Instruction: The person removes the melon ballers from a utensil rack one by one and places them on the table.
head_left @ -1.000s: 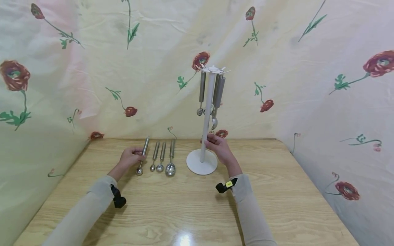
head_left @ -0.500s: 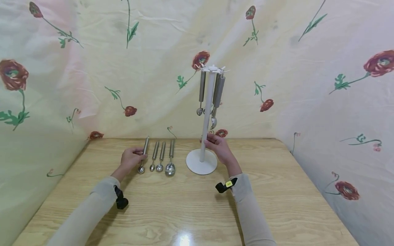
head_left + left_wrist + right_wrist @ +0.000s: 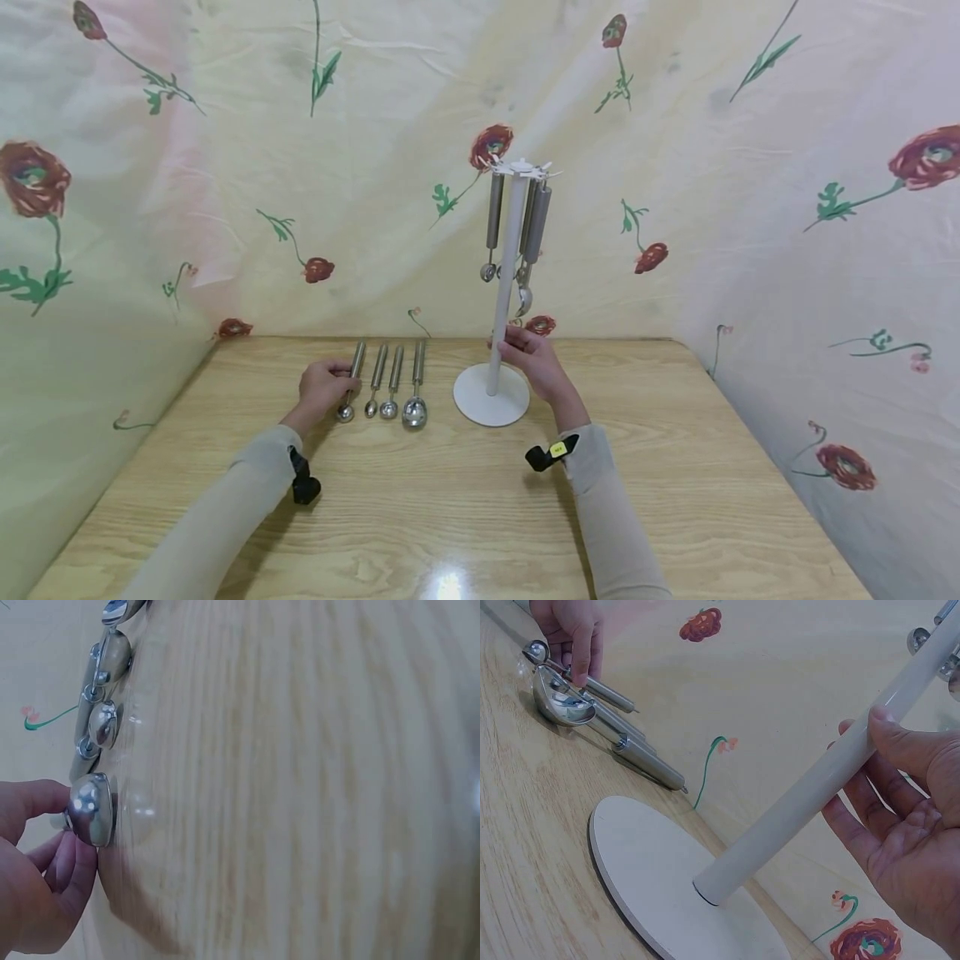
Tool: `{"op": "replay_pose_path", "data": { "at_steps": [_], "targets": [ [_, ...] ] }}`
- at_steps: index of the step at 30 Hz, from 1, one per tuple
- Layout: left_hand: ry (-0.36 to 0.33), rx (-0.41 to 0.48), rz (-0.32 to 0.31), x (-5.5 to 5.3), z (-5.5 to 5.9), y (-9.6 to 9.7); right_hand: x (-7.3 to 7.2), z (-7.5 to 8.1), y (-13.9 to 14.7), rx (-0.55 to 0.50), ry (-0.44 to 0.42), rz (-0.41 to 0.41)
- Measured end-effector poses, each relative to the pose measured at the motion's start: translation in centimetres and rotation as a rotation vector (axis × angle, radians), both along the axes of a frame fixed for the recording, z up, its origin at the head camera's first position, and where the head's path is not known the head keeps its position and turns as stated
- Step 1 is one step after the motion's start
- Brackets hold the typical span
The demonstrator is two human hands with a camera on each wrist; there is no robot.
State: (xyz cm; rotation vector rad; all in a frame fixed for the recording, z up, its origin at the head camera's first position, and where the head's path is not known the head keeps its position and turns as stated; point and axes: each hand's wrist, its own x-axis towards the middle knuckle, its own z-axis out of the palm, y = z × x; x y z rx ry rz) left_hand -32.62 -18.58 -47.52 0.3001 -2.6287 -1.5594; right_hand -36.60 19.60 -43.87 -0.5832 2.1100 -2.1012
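Observation:
My left hand (image 3: 321, 392) pinches a steel melon baller (image 3: 357, 359) between thumb and fingers at the left of the table; its round bowl (image 3: 91, 808) lies at the tabletop in the left wrist view. Right beside it, several more steel scoops lie in a row, including a small oval scoop (image 3: 371, 407), a round scoop (image 3: 388, 408) and a large scoop (image 3: 415, 412). My right hand (image 3: 542, 367) holds the pole of a white utensil stand (image 3: 508, 267) low down, thumb in front and fingers behind. Several steel utensils (image 3: 537, 223) hang from the stand's top hooks.
The stand's round white base (image 3: 652, 859) rests on the wooden table (image 3: 420, 508). A flower-patterned cloth (image 3: 375, 167) hangs behind the table and along both sides.
My left hand has moved slightly right with the melon baller, bringing it closer to the row and more in line with the other scoops. The right hand stays on the pole.

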Motion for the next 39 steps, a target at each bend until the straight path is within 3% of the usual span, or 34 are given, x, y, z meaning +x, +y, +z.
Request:
{"op": "replay_pose_path", "data": {
  "at_steps": [11,19,24,39],
  "targets": [
    [-0.046,-0.003,-0.015,-0.24,0.20,-0.04,0.12,0.01,-0.04,0.002,0.001,0.000],
    [-0.020,0.107,-0.136,0.24,0.59,-0.42,0.01,-0.06,0.00,0.007,0.000,-0.005],
    [-0.020,0.117,-0.202,0.22,0.51,-0.66,0.07,-0.02,0.00,0.000,-0.013,-0.016],
    [-0.077,0.067,-0.233,-0.12,0.34,-0.90,0.11,0.00,-0.12,0.001,-0.002,-0.011]
  ]
}}
